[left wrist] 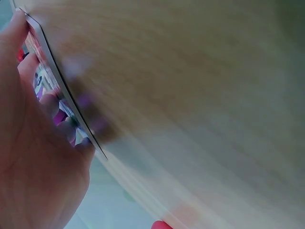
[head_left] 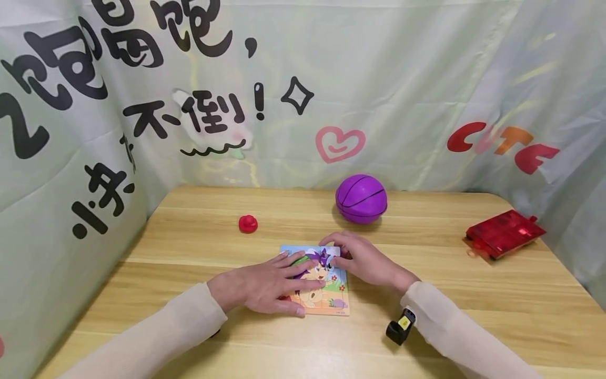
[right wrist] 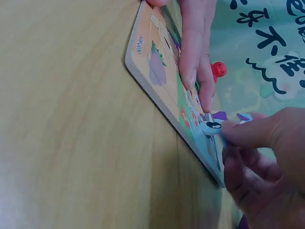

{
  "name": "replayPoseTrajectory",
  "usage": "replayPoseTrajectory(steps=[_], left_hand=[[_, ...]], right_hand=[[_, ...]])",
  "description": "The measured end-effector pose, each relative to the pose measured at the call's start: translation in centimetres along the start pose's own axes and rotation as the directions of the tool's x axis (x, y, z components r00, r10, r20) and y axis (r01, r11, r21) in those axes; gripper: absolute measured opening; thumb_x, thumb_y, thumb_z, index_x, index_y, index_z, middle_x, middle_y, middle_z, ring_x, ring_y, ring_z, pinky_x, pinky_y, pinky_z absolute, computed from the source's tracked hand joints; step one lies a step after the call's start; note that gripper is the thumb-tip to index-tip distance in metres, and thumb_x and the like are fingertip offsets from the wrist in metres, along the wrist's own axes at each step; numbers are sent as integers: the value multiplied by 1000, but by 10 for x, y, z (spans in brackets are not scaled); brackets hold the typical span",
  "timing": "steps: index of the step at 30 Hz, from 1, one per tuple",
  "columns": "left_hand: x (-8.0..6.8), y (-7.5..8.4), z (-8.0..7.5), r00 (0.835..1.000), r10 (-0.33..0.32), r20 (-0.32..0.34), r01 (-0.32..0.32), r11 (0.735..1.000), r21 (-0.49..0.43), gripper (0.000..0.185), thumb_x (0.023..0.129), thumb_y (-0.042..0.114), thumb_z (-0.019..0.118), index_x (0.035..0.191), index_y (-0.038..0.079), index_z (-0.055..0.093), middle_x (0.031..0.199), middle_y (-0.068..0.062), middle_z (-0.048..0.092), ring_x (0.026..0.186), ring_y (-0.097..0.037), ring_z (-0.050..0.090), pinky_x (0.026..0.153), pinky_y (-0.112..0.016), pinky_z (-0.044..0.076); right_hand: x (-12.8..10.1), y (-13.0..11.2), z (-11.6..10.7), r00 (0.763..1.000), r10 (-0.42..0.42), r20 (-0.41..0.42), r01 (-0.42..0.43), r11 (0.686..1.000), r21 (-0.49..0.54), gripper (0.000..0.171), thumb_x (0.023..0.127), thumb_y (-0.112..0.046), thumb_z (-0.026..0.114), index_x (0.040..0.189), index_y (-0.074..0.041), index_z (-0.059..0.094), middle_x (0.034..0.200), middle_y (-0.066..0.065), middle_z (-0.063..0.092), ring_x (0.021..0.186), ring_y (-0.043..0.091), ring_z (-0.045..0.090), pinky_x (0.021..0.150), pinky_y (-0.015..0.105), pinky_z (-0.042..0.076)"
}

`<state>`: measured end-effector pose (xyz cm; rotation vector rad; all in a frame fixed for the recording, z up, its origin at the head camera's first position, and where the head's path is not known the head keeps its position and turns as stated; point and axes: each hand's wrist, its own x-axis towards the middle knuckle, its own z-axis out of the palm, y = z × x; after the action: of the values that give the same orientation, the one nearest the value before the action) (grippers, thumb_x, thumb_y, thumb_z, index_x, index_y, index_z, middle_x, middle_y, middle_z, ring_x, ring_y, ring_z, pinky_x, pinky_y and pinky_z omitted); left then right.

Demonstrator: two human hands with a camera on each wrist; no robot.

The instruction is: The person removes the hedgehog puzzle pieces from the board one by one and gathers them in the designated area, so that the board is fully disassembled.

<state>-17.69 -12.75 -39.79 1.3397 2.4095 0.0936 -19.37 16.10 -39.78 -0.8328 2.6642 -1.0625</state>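
A square picture puzzle (head_left: 331, 310) with a cartoon character lies on the table in front of me. My left hand (head_left: 262, 288) rests on its left part, fingers spread nearly straight over the picture. At the upper right corner, my right hand (head_left: 366, 261) pinches a puzzle piece between thumb and fingers. In the right wrist view this piece (right wrist: 210, 126), light blue with a cartoon eye, is tilted up from the board's surface. The left wrist view shows the board's edge (left wrist: 62, 81) beside my left fingers, which cover part of the picture.
Behind the puzzle sits a purple ball (head_left: 361, 199) with black lines. A small red toy (head_left: 248, 224) stands at the back left. Towards the right edge lies a flat, see-through red case (head_left: 504, 234). A printed curtain (head_left: 402, 105) hangs behind the wooden table (head_left: 189, 221).
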Motion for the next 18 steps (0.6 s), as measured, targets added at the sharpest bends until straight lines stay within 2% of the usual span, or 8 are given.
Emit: replayPoseTrajectory(steps=[6, 12, 15, 18], left_hand=[[0, 0, 2, 1000, 15, -13, -15, 1000, 4, 65, 111, 67, 43, 172, 49, 26, 186, 4, 7, 172, -34, 1, 137, -61, 12], [1, 0, 1, 1000, 21, -19, -22, 1000, -4, 65, 111, 66, 45, 172, 48, 27, 186, 3, 7, 172, -34, 1, 137, -62, 11], [0, 0, 1, 999, 25, -22, -25, 1000, -3, 66, 111, 65, 45, 172, 47, 27, 186, 2, 7, 172, -34, 1, 137, -62, 10], [0, 0, 0, 999, 28, -26, -28, 1000, -2, 66, 111, 65, 45, 172, 47, 28, 186, 2, 7, 172, -35, 1, 137, -62, 10]], right_hand=[[-8, 5, -4, 998, 41, -45, -36, 994, 102, 42, 105, -11, 74, 143, -14, 56, 104, 1, 73, 90, 15, 67, 80, 30, 56], [-33, 16, -28, 985, 133, -108, -112, 977, 183, 30, 104, -13, 75, 131, -15, 62, 111, 5, 75, 99, 20, 70, 82, 32, 59], [-50, 28, -45, 979, 154, -136, -129, 976, 176, 27, 106, -13, 73, 132, -12, 66, 115, 7, 74, 101, 19, 70, 85, 30, 60], [-66, 44, -61, 974, 152, -168, -127, 981, 148, 26, 107, -12, 72, 132, -8, 67, 113, 8, 75, 98, 13, 71, 83, 25, 59]])
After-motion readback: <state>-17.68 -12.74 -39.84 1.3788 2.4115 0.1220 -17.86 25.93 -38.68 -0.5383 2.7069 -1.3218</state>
